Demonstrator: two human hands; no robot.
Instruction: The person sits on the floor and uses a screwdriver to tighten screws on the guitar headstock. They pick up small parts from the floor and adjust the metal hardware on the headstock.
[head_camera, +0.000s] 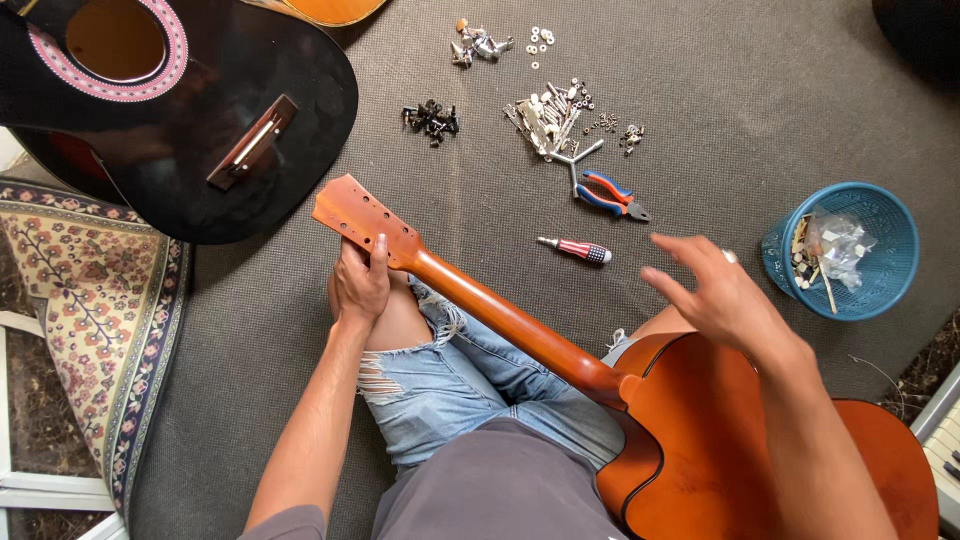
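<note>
Sat on a dark grey floor mat, with a stringless orange wooden acoustic guitar laid across the lap, neck running up-left to a bare headstock. Beside it, upper left, lay a glossy black guitar body with a pink-ringed sound hole. Right of the knees stood a round blue plastic basket holding small parts and crumpled clear wrapping. Left hand was closed around the neck just below the headstock. Right hand hovered open above the mat, fingers spread, gripping nothing. Near it lay red-and-blue-handled pliers, a small striped-handle screwdriver, and scattered silver hardware, probably tuning pegs and screws.
</note>
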